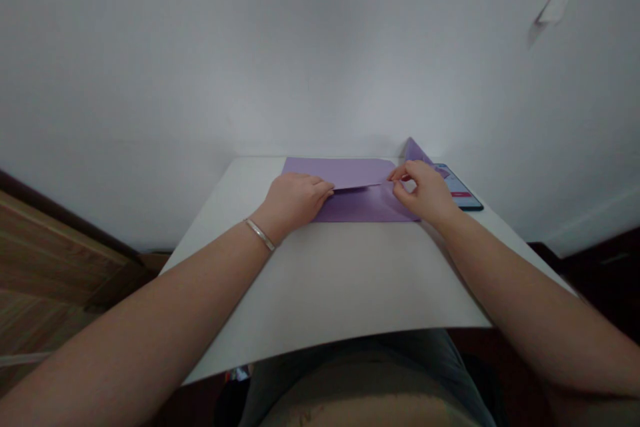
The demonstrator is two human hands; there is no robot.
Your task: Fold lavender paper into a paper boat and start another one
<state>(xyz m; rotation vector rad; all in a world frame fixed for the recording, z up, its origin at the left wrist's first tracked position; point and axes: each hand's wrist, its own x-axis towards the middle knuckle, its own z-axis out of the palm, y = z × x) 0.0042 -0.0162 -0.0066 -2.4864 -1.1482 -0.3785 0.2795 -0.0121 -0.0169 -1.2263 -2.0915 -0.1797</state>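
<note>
A purple sheet of paper lies at the far side of a white table, partly folded, with one corner standing up at its right end. My left hand rests on the sheet's left part, fingers curled down against the fold edge. My right hand pinches the paper near the raised right corner between thumb and fingers. A thin silver bracelet circles my left wrist.
A phone with a lit screen lies on the table just right of the paper, behind my right hand. A white wall rises directly behind the table. Wooden flooring shows at the left, dark floor at the right.
</note>
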